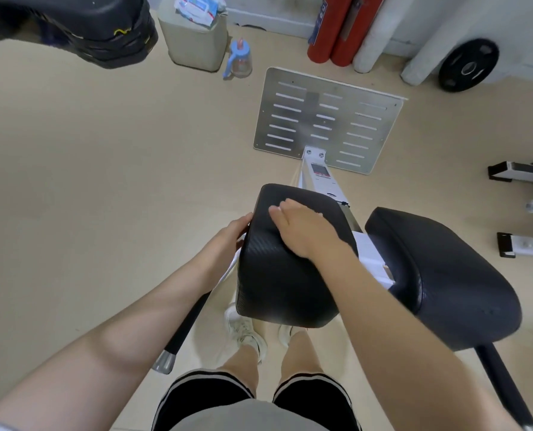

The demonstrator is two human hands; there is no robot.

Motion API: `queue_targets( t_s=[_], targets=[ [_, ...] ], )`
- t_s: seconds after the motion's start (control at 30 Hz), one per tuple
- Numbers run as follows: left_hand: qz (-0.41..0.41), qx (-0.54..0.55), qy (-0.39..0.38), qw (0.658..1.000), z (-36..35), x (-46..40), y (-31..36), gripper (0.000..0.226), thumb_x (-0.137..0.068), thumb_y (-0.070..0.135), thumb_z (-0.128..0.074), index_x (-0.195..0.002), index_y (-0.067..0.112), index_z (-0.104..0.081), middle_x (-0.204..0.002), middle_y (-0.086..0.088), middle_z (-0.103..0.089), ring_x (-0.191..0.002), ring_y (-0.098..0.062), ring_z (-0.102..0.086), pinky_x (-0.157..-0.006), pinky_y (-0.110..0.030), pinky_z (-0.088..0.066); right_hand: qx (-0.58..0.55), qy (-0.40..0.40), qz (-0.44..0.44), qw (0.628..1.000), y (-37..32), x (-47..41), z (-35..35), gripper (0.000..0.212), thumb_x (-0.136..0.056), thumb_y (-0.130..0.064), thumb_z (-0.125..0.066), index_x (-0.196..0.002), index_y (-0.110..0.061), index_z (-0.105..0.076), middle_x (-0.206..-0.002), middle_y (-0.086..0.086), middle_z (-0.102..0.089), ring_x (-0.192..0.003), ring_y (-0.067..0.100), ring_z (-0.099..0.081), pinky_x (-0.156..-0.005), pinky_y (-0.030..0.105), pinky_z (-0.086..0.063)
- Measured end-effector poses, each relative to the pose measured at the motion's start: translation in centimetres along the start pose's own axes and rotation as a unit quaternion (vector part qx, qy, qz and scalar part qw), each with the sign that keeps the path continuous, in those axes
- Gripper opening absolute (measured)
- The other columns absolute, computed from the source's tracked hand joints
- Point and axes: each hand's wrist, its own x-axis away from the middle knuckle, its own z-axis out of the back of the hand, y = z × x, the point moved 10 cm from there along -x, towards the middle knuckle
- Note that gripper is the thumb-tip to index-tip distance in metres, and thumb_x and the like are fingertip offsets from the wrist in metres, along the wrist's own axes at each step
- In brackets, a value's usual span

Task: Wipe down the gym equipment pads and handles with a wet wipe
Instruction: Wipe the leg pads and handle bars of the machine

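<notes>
Left hand: at the left edge of the nearer pad, fingers bent round that side and out of sight behind it; it looks to be steadying the pad. How tightly it grips I cannot tell.

Left handle: a black bar with a grey end cap, running down under the left forearm, not touched. Probably a firm, slightly tacky grip sleeve; a wipe would need wrapping round it and drawing along its length.

Left arm pad: the pad in hand, a black block with a carbon-weave vinyl skin, mounted on the white frame at the centre. It likely gives a little under pressure over a stiff backing; being fixed to the frame, it should not slide. The skin looks smooth, so slippery once wet. Best braced at a side edge while the top is rubbed.

Right hand: laid flat, palm down, on the top of that pad toward its far end, fingers straight and close together. A wet wipe may lie beneath the palm, but none shows.

Right arm pad: the same black vinyl, just right of the first, touched by neither hand.

Wipe packet: on a pale bin at the top, well apart from both hands.
</notes>
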Motion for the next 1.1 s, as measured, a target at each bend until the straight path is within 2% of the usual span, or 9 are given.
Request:
queue_targets(
  t_s=[0.1,0.17,0.27,0.47,0.6,0.73,0.87,0.93,1.1],
  targets=[
    [0.003,-0.042,0.023,0.999,0.0,1.2,0.3,0.033,-0.097,0.036,-0.035,-0.086,0.030,-0.065,-0.080,0.013,-0.071,-0.076,0.000,-0.063,-0.069,-0.016,-0.046,0.032,0.107,0.043,0.993,-3.1,3.6,-0.1,0.054,-0.093,-0.046,-0.021,-0.111,-0.005,-0.052,-0.114,0.009,-0.053,-0.111,0.027,-0.047,-0.091,0.039,-0.039],
    [-0.007,-0.055,0.049,0.997,0.5,1.7,0.4,0.033,-0.098,0.036,-0.028,-0.098,0.031,-0.061,-0.101,0.004,-0.063,-0.085,-0.004,-0.057,-0.071,-0.016,-0.041,0.037,0.123,0.082,0.988,-5.5,5.7,-0.8,0.067,-0.088,-0.048,-0.015,-0.124,-0.003,-0.048,-0.127,0.011,-0.052,-0.122,0.027,-0.044,-0.100,0.038,-0.038],
    [-0.015,-0.060,0.061,0.996,0.5,2.3,0.6,0.036,-0.098,0.037,-0.024,-0.097,0.035,-0.060,-0.099,0.005,-0.062,-0.089,-0.009,-0.057,-0.074,-0.019,-0.041,0.092,0.148,0.101,0.979,-5.8,8.1,-1.7,0.064,-0.088,-0.045,-0.024,-0.131,-0.004,-0.048,-0.135,0.009,-0.052,-0.127,0.025,-0.046,-0.106,0.035,-0.036],
    [-0.059,-0.088,0.046,0.993,0.0,2.8,0.1,0.036,-0.097,0.041,-0.028,-0.114,0.038,-0.060,-0.117,0.015,-0.061,-0.112,-0.008,-0.053,-0.096,-0.025,-0.038,0.118,0.216,-0.028,0.969,3.8,10.7,-0.2,0.052,-0.094,-0.040,-0.038,-0.131,-0.004,-0.050,-0.134,0.013,-0.053,-0.124,0.028,-0.050,-0.105,0.039,-0.034],
    [-0.051,-0.064,0.035,0.996,-0.3,3.1,-0.2,0.036,-0.093,0.049,-0.030,-0.094,0.053,-0.066,-0.105,0.031,-0.064,-0.115,0.003,-0.048,-0.105,-0.026,-0.029,0.087,0.227,-0.065,0.968,3.9,10.7,0.4,0.057,-0.093,-0.041,-0.038,-0.134,-0.001,-0.044,-0.137,0.017,-0.048,-0.128,0.033,-0.044,-0.107,0.041,-0.033],
    [-0.064,-0.050,0.063,0.995,2.4,2.8,-2.4,0.032,-0.091,0.050,-0.038,-0.098,0.033,-0.064,-0.122,0.008,-0.063,-0.112,-0.007,-0.058,-0.093,-0.025,-0.045,0.058,0.231,0.028,0.971,-2.9,9.2,-0.7,0.058,-0.087,-0.039,-0.041,-0.127,0.003,-0.049,-0.127,0.018,-0.053,-0.117,0.035,-0.049,-0.100,0.041,-0.040],
    [-0.099,-0.030,0.136,0.985,1.0,6.0,-1.7,0.045,-0.081,0.054,-0.040,-0.111,0.032,-0.064,-0.123,0.007,-0.062,-0.115,-0.006,-0.057,-0.101,-0.028,-0.041,0.107,0.200,0.087,0.970,-6.6,9.0,-3.8,0.064,-0.088,-0.039,-0.023,-0.138,-0.003,-0.040,-0.145,0.010,-0.041,-0.136,0.024,-0.034,-0.113,0.036,-0.023],
    [-0.123,-0.011,0.156,0.980,0.9,6.8,-2.1,0.041,-0.091,0.047,-0.034,-0.119,0.029,-0.059,-0.130,0.005,-0.058,-0.120,-0.007,-0.052,-0.108,-0.032,-0.036,0.113,0.201,0.088,0.969,-4.8,9.5,-3.9,0.065,-0.087,-0.041,-0.024,-0.137,-0.003,-0.041,-0.145,0.012,-0.041,-0.135,0.025,-0.036,-0.113,0.036,-0.021],
    [-0.124,-0.022,0.112,0.986,-1.8,6.9,-4.0,0.034,-0.099,0.047,-0.025,-0.109,0.045,-0.058,-0.118,0.034,-0.058,-0.113,0.021,-0.044,-0.099,-0.014,-0.028,0.138,0.282,0.057,0.948,3.0,13.1,-2.3,0.059,-0.092,-0.035,-0.037,-0.135,0.005,-0.042,-0.141,0.022,-0.042,-0.132,0.033,-0.039,-0.110,0.042,-0.031]
  ],
)
